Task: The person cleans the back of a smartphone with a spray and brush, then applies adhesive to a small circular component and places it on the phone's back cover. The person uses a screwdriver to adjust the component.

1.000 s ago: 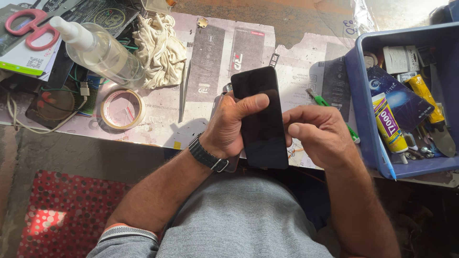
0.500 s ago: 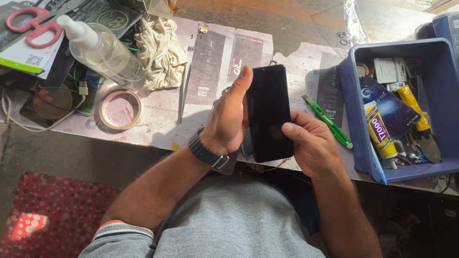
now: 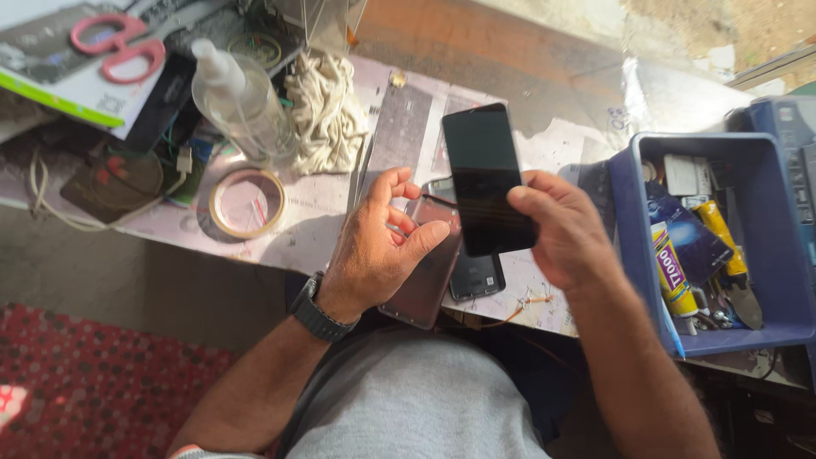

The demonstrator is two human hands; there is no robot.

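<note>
From the head camera, the one view there is, the change is a parting: half a second ago both hands closed round a single dark slab, and now the right hand (image 3: 565,229) alone lifts the flat black glossy rectangular screen panel (image 3: 486,180) up and away, its fingers curled shut round the panel's lower right edge, thumb on the front; the left hand (image 3: 378,246), wearing a dark wristwatch (image 3: 315,308), has let go of that panel and stands half open, fingers loosely bent, the thumb and palm resting against a brownish translucent phone body or case (image 3: 425,285) that sits below it at the table edge; I judge the front piece has come free of what lay behind it, so the pieces can now be handled apart; a second dark phone back with a camera ring (image 3: 476,276) lies just beneath the raised panel on the pale paper-covered worktable (image 3: 323,212); counted: two hands, one raised panel, two phone pieces below it; one clear plastic spray bottle (image 3: 242,102), one roll of clear tape (image 3: 247,202), one pair of pink-handled scissors (image 3: 119,47), one crumpled cream cloth (image 3: 327,115), one pair of metal tweezers (image 3: 359,170); one blue plastic tray (image 3: 625,212) at the right, holding a glue tube (image 3: 671,272) and small tools too jumbled to count.
</note>
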